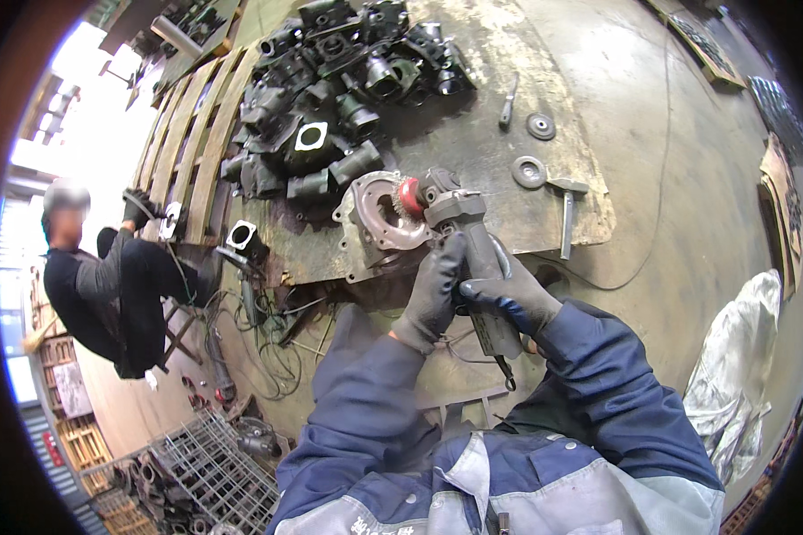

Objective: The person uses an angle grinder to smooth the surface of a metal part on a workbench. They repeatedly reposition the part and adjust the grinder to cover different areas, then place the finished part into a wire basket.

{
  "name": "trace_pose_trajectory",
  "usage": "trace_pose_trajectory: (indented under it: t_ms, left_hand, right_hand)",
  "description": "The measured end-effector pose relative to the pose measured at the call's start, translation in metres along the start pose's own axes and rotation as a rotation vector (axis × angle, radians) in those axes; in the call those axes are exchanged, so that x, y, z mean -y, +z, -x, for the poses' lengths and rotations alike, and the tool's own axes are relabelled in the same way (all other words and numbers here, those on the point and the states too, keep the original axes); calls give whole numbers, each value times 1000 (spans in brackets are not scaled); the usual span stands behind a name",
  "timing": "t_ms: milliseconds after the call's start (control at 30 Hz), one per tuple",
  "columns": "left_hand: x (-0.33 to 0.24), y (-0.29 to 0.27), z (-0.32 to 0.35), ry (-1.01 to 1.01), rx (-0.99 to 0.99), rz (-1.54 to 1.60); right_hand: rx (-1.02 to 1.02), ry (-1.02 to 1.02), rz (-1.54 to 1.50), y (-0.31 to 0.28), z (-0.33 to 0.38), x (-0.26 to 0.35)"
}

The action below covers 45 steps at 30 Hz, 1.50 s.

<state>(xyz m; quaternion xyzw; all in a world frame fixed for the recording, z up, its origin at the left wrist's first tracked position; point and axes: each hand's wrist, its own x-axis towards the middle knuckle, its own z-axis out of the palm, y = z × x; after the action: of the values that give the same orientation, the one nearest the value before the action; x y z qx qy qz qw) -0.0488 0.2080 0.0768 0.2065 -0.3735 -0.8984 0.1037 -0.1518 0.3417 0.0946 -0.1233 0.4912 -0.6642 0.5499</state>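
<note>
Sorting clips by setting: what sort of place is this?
Likely a metalworking shop: a pile of dark cast housings on a steel bench, a wire-brush angle grinder on a flanged casting, a hammer.

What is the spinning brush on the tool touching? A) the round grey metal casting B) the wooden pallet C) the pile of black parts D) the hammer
A: the angle grinder, held by the left hand and the right hand, has its wire brush pressed against the grey metal casting; the hammer lies apart to the right.

Grey grinder [473, 259], red brush hub [409, 196], dark gloves, blue sleeves
</note>
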Motion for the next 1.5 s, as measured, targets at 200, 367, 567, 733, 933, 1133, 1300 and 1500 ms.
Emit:
trace_pose_trajectory:
  t_ms: [200,367,567,733,933,1133,1300,1500]
  left_hand:
    - [8,4,-19,-38,-64,-61]
    - [29,-9,-32,7,-144,-222]
    - [36,-18,-40,-42,-182,-65]
    - [33,-17,-43,35,-124,-237]
    - [37,-8,-19,-35,-240,-325]
    - [31,-2,4,-104,-418,-305]
    - [24,-2,22,-33,-489,-272]
    - [34,-18,17,-9,-476,-147]
  right_hand:
    - [-75,-34,-2,1,7,2]
    - [-144,2,-95,-5,-3,-13]
    - [-141,-64,40,-5,-12,-21]
    - [-153,-159,146,-16,-22,-27]
    - [-152,-12,152,-23,-18,-48]
    - [-95,97,180,-9,-10,-51]
    - [13,116,131,-1,-16,-59]
    - [13,80,185,-2,-23,-72]
